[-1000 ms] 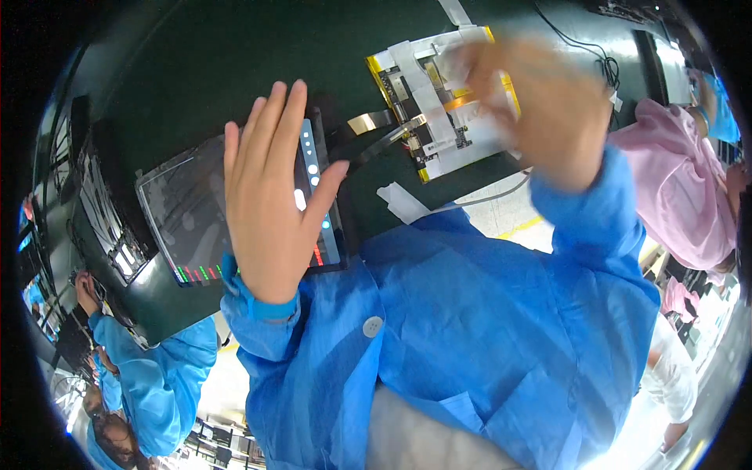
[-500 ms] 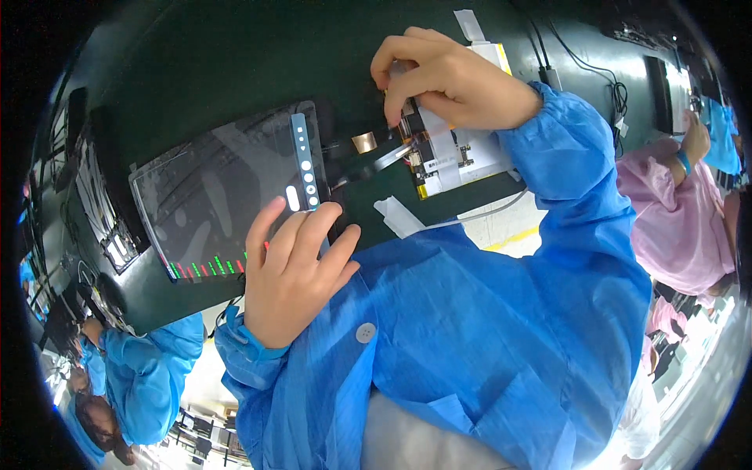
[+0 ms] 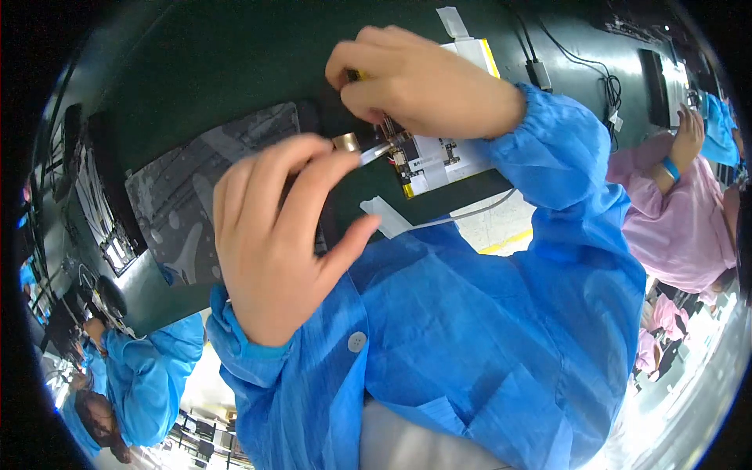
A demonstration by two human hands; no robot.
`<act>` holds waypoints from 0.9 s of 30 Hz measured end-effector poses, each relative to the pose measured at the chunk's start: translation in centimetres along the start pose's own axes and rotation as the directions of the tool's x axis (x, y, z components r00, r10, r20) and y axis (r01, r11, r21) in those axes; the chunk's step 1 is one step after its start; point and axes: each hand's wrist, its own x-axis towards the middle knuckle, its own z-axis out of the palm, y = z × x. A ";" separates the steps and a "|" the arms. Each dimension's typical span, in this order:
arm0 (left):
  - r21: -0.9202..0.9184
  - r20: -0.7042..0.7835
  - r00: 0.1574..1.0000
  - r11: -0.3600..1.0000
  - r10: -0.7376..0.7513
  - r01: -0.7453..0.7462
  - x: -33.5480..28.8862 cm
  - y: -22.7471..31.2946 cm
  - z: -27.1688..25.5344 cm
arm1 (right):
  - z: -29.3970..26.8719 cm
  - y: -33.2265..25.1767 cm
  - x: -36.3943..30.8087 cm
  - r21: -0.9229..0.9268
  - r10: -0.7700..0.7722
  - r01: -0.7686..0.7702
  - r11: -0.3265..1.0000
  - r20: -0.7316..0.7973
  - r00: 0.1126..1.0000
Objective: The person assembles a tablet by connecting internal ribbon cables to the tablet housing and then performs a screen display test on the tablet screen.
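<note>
A flat display panel (image 3: 176, 200) with a dark, streaked screen lies on the left of the bench. My left hand (image 3: 274, 227) is over its right edge, fingers apart and thumb stretched out. Its fingertips are close to a silvery ribbon cable (image 3: 376, 153) and a copper-coloured piece (image 3: 345, 142); whether they touch is unclear. The cable runs to a circuit board (image 3: 401, 160) on a white battery pack (image 3: 458, 166) with yellow edges. My right hand (image 3: 419, 82) bends over the board's far end, fingers curled and closed; what they pinch is hidden, and the hand is slightly blurred.
White tape strips (image 3: 385, 217) stick to the bench's front edge and behind the pack. Black cables with a plug (image 3: 539, 74) lie on the right. Stacked dark panels (image 3: 106, 196) stand on the left. Co-workers in blue (image 3: 149, 384) and pink (image 3: 666, 211) sit either side.
The display has gone from lit, with icons and coloured bars, to dark. My left hand has risen off its edge toward the cable. My right hand has shifted left.
</note>
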 end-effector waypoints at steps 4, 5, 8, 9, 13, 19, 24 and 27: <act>0.065 -0.008 0.997 0.995 0.081 -0.080 2.9 0.3 2.2 | -4.5 -2.8 -0.3 -0.076 0.215 -0.225 0.971 -0.114 0.970; 0.074 -0.009 0.989 0.986 0.147 -0.146 3.3 0.1 3.1 | -5.1 -3.9 -1.5 -0.089 0.227 -0.238 0.967 -0.117 0.967; 0.097 0.028 0.967 0.962 0.253 -0.255 4.2 -0.4 4.3 | -4.3 -6.3 -5.1 -0.210 0.344 -0.389 0.897 -0.219 0.913; 0.120 0.050 0.951 0.944 0.304 -0.308 4.3 -0.6 4.6 | -3.2 -7.1 -5.9 -0.184 0.377 -0.424 0.887 -0.241 0.894; 0.228 0.056 0.902 0.874 0.429 -0.430 4.2 -1.3 5.5 | 1.5 -8.8 -7.8 -0.152 0.459 -0.524 0.838 -0.322 0.828; 0.313 0.082 0.840 0.787 0.536 -0.532 4.5 -1.3 5.5 | 3.4 -9.3 -8.2 -0.257 0.456 -0.569 0.781 -0.388 0.801; 0.428 0.155 0.772 0.662 0.617 -0.615 4.7 -1.5 5.7 | 3.7 -9.1 -8.4 -0.255 0.448 -0.571 0.780 -0.410 0.795; 0.477 0.156 0.722 0.589 0.674 -0.653 5.0 -1.6 5.8 | 3.6 -9.2 -8.4 -0.246 0.452 -0.570 0.784 -0.403 0.796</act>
